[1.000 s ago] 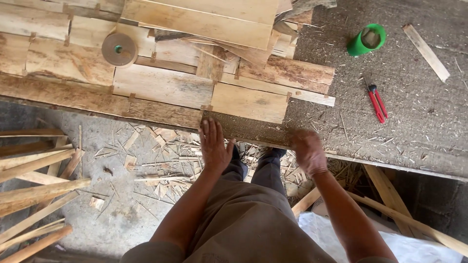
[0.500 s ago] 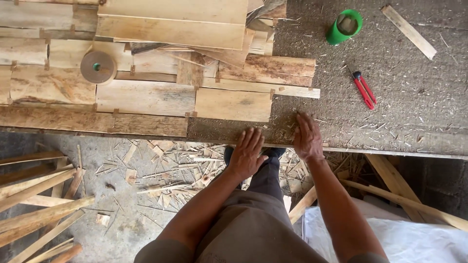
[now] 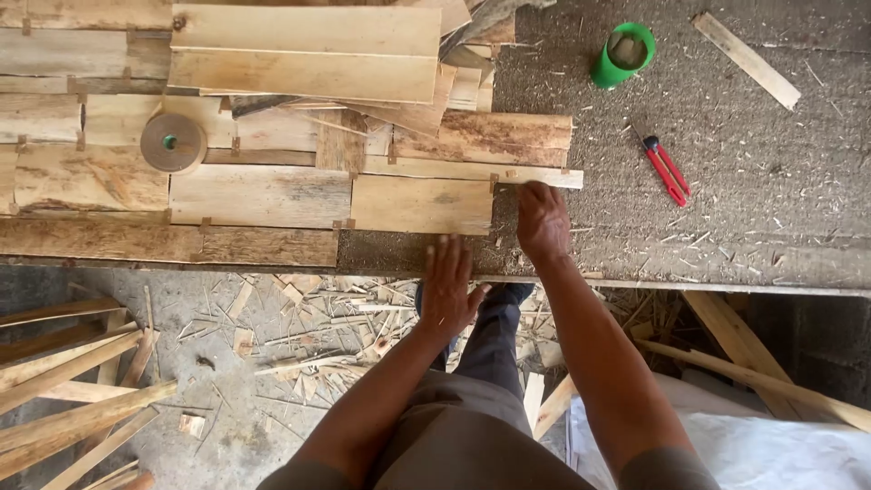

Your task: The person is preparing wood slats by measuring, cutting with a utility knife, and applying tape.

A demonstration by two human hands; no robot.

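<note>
— Both hands lie flat and empty: the left hand (image 3: 449, 289) is spread palm-down on the near edge of the grey, sawdust-strewn table (image 3: 744, 209), and the right hand (image 3: 542, 220) has open fingers resting at the right end of the short pale wooden plank (image 3: 422, 204). Neither grip is closed on anything.

— Where does that plank sit?

— It's the end piece of a row of flat boards. Just beyond it runs a thin pale wooden strip (image 3: 472, 171), which the right fingertips reach; to its left lies the wider pale board (image 3: 259, 195).

— How would you square it up well?

— I'd judge it best to press from the free right end, pushing toward the wider board so the joint closes, with the left palm bracing low against the table edge.

— Any room to work?

— Right of the plank the table is open. The red-handled cutters (image 3: 667, 170) and the green cup (image 3: 623, 54) lie well apart from it. Left of it is crowded, with a brown tape roll (image 3: 172, 142) on the boards. Near the plank's front side the table edge drops to a floor littered with wood scraps (image 3: 299, 318).
</note>
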